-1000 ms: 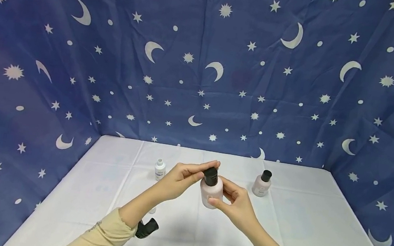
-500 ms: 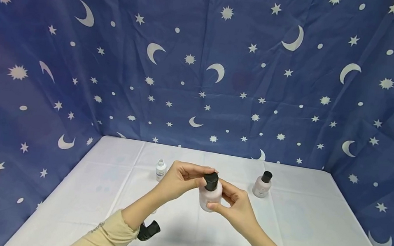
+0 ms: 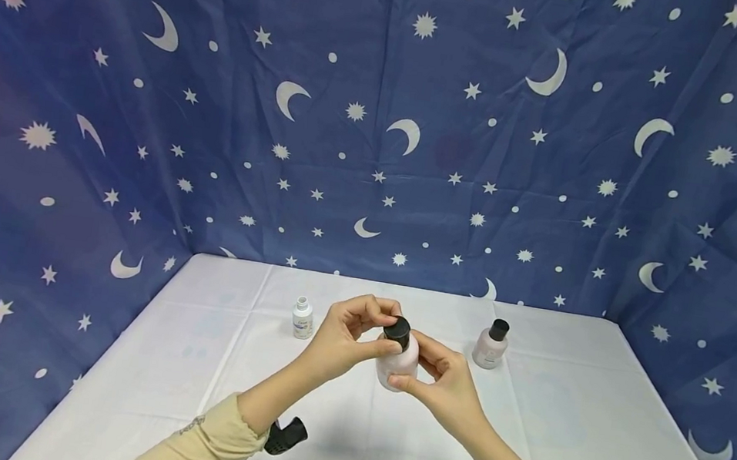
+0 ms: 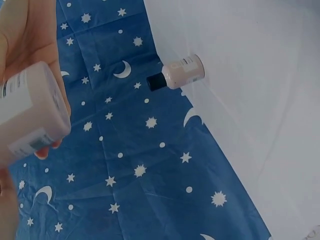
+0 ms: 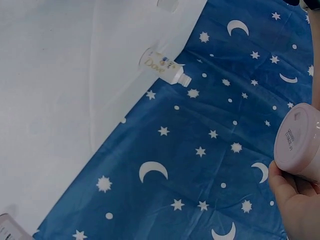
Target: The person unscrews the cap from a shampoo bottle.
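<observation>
A pale pink bottle (image 3: 395,369) with a black cap (image 3: 396,330) is held up over the middle of the table, tilted slightly. My left hand (image 3: 349,338) pinches the cap between thumb and bent fingers. My right hand (image 3: 448,388) grips the bottle's body from the right, thumb across its front. The left wrist view shows the bottle's labelled side (image 4: 25,117), with its cap out of frame. Its round base (image 5: 295,137) with small print faces the right wrist camera, above the right-hand fingers (image 5: 285,187).
On the white-clothed table (image 3: 568,412), a second pink bottle (image 3: 489,348) with black cap stands back right. A white Dove bottle (image 3: 302,318), its neck uncapped, stands back left. A small whitish piece (image 5: 168,4) lies on the cloth. Blue star-patterned fabric (image 3: 379,146) hangs behind.
My left fingers, first stretched over the cap, have bent, and the thumb has come round to its front. The left forearm has shifted slightly right. My right hand keeps its grip.
</observation>
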Tool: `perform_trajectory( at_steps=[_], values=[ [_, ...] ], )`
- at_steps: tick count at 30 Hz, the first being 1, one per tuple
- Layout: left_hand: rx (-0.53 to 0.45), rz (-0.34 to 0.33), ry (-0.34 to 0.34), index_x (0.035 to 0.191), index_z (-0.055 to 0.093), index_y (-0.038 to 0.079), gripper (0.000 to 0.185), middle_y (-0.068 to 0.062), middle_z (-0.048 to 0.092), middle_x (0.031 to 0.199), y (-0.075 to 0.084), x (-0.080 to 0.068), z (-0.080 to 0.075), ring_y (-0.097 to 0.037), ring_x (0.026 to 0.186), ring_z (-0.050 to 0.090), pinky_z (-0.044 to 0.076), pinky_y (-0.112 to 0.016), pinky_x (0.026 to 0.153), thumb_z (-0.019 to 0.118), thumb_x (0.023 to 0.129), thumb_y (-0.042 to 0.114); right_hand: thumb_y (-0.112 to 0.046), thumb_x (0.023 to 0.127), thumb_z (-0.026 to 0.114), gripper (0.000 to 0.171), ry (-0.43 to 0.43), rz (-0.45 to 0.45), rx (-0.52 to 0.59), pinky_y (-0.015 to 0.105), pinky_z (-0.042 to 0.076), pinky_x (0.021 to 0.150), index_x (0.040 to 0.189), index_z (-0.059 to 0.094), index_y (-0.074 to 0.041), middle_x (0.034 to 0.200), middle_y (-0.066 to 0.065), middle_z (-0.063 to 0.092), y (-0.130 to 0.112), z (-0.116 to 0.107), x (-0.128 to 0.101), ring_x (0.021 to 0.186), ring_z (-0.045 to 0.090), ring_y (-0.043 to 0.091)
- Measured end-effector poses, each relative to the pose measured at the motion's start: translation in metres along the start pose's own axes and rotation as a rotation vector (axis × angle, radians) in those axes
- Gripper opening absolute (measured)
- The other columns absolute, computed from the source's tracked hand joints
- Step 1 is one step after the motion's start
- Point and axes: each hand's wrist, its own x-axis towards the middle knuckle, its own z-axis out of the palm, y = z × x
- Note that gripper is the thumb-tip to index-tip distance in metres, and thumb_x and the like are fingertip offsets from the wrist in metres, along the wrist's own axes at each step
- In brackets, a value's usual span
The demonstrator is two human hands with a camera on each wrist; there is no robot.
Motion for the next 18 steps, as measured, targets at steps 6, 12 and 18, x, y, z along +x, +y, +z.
perform_trajectory(
  at_steps=[6,12,18],
  values=[
    [0.012,0.035,0.047,0.083,0.050,-0.010,0.051,0.004,0.060,0.103,-0.0006,-0.0013,0.0046,-0.004,0.101,0.056,0.048,-0.020,0.096,0.076,0.076,0.033,0.001,0.076,0.075,0.052,0.029,0.022,-0.013,0.014,0.048,0.092,0.122,0.055,0.011,0.120,0.028,0.060,-0.0017,0.0019,0.0018,0.107,0.058,-0.005],
    [0.003,0.074,0.079,0.090,0.052,-0.010,0.048,0.005,0.055,0.100,-0.0022,-0.0022,0.0077,-0.006,0.097,0.055,0.049,-0.019,0.094,0.076,0.078,0.030,0.003,0.076,0.074,0.050,0.034,0.024,0.005,0.014,0.048,0.092,0.122,0.056,0.010,0.117,0.027,0.062,-0.0024,0.0043,0.0020,0.105,0.059,-0.004],
    [0.010,0.088,0.086,0.096,0.053,-0.007,0.034,-0.004,0.055,0.100,-0.0009,-0.0027,0.0078,-0.007,0.096,0.055,0.050,-0.019,0.091,0.075,0.080,0.014,0.002,0.078,0.073,0.047,0.029,0.013,-0.002,0.013,0.048,0.091,0.121,0.056,0.011,0.115,0.029,0.062,-0.0020,0.0061,0.0010,0.104,0.059,-0.004]
  ],
)
